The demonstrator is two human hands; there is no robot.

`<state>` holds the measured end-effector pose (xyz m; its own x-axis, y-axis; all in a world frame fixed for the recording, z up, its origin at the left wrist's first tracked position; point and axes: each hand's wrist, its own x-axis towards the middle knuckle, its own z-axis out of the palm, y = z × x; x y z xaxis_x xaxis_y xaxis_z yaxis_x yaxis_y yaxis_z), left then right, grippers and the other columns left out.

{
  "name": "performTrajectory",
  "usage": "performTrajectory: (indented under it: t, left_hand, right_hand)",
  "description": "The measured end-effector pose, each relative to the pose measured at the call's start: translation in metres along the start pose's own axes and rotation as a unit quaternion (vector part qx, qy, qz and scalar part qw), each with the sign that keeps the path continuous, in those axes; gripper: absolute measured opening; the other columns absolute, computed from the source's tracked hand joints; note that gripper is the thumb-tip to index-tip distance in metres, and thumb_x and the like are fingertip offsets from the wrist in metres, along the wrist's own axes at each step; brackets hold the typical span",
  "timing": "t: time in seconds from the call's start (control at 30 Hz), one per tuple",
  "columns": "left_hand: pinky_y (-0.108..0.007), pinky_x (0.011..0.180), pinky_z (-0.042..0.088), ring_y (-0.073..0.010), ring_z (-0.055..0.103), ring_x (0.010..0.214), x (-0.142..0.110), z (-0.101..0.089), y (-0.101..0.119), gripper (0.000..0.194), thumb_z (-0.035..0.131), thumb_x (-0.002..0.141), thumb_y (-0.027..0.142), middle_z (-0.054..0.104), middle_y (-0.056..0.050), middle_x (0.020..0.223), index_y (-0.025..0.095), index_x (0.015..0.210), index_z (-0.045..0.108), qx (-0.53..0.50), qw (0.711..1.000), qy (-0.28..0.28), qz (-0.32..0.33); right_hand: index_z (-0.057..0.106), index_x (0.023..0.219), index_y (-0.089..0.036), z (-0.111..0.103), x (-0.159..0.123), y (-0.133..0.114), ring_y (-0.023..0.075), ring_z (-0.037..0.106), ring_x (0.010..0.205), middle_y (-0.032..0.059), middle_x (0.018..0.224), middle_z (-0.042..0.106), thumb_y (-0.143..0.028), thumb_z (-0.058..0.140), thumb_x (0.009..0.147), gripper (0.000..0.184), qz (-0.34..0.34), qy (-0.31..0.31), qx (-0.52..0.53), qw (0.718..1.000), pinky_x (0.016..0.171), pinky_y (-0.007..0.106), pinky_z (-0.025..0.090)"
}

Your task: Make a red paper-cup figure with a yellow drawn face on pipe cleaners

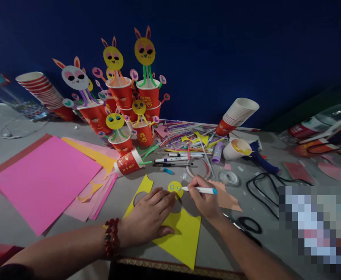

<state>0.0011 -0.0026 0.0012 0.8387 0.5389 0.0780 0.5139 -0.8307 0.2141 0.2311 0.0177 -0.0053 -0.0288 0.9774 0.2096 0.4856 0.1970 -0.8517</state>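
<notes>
A small yellow paper circle [175,189] lies on the table with blue curved lines drawn on it. My right hand [205,198] grips a white marker with a blue end [202,190], its tip at the circle's right side. Fingers stretched out, my left hand [149,217] lies flat, its fingertips on the circle's lower edge. Under that hand spreads a yellow paper sheet [184,237] with round cutouts. Just beyond the circle sits a small blue marker cap [167,171].
Red paper cups with rabbit-faced figures [119,93] stand at the back left. Pink paper [48,179] lies at left. Pipe cleaners [176,136], clear tape [229,177], a cup stack [237,114] and black cord [260,190] lie beyond and to the right.
</notes>
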Motion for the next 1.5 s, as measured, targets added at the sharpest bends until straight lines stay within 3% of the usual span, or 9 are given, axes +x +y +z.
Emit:
performTrajectory:
  t: [0.67, 1.5]
  left_hand:
    - [-0.044, 0.119, 0.030, -0.0295, 0.045, 0.134, -0.0002, 0.0004, -0.0008, 0.076, 0.054, 0.091, 0.065, 0.052, -0.014, 0.147, 0.011, 0.144, 0.045, -0.005, 1.000, 0.014, 0.007]
    - [-0.043, 0.120, 0.028, -0.0298, 0.046, 0.134, 0.0001, -0.0011, -0.0002, 0.079, 0.054, 0.090, 0.066, 0.052, -0.014, 0.147, 0.009, 0.144, 0.044, -0.006, 1.000, 0.014, 0.005]
  right_hand:
    - [0.051, 0.066, -0.024, 0.0018, 0.0020, -0.0008, 0.0133, 0.049, 0.048, -0.0046, 0.053, 0.053, -0.023, 0.052, 0.087, 0.021, -0.001, -0.009, -0.006, 1.000, 0.050, 0.024, 0.037]
    - [0.050, 0.066, -0.024, 0.0009, -0.0002, -0.0028, 0.0124, 0.045, 0.047, -0.0054, 0.052, 0.049, -0.023, 0.052, 0.086, 0.020, -0.003, -0.022, -0.006, 1.000, 0.049, 0.024, 0.035]
